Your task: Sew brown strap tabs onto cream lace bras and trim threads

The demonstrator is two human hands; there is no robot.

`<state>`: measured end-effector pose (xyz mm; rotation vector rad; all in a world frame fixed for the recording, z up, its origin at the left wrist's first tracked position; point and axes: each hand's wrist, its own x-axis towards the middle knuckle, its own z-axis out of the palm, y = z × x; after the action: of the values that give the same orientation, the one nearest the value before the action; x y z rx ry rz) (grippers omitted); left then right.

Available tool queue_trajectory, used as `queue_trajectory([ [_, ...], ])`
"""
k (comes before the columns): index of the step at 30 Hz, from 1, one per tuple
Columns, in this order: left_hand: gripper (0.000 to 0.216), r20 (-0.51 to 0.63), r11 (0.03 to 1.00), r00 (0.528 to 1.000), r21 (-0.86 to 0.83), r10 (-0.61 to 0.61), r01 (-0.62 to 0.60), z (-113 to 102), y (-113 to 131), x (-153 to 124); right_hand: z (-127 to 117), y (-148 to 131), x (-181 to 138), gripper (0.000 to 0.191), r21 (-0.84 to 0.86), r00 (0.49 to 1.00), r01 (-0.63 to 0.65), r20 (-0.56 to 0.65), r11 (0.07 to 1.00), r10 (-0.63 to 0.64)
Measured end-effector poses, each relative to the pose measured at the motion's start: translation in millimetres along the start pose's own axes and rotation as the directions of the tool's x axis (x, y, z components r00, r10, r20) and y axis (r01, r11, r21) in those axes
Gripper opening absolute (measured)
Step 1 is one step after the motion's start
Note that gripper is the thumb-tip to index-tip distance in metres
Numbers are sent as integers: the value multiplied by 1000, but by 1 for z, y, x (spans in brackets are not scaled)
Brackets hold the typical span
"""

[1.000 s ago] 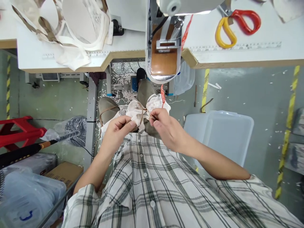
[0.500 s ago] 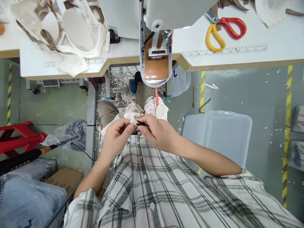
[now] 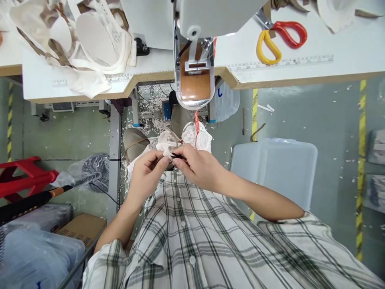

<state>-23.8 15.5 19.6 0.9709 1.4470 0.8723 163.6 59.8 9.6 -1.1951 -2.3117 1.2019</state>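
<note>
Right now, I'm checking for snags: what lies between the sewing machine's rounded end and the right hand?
A red strand and part of the white lace garment, seen in the head view.

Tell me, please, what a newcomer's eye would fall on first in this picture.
Probably the scissors with one red and one yellow handle, lying on the white table to the right of the machine. Next might come the left hand and right hand, close together over the lap at a white lace garment. The bright red frame at the left edge, above the floor, also stands out.
</note>
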Motion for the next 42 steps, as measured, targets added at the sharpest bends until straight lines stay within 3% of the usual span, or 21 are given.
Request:
queue_trajectory([
  [9, 17, -16, 1000, 1000, 1, -10, 10, 1, -2, 0, 8, 1, 1, 24, -189, 993, 64, -81, 980, -80],
  [20, 19, -8, 999, 1000, 48, 6, -6, 4, 3, 2, 10, 2, 3, 25, -188, 994, 75, -66, 979, -89],
  [24, 18, 3, 999, 1000, 49, 9, -10, 3, 0, 2, 5, 7, 4, 24, -106, 998, 24, -52, 994, -29],
  [27, 19, -5, 1000, 1000, 26, -14, 14, 2, -2, 1, -2, 12, 4, 21, 18, 985, -9, -173, 1000, 12],
  [30, 19, -16, 999, 1000, 38, -10, 11, 1, -2, 1, -6, 12, 4, 20, 57, 971, 56, -234, 997, -42],
  [33, 18, -13, 996, 999, 87, 37, -36, 2, 2, 2, -5, 8, 5, 21, 78, 980, 110, -174, 991, -95],
  [36, 18, -11, 963, 991, 239, 134, -128, 4, 6, 1, -3, 4, 9, 24, 125, 981, 107, -177, 986, -84],
  [42, 15, 36, 749, 922, 572, 386, -335, 10, 7, 0, -6, 5, 15, 13, -20, 965, 156, -209, 988, -157],
])
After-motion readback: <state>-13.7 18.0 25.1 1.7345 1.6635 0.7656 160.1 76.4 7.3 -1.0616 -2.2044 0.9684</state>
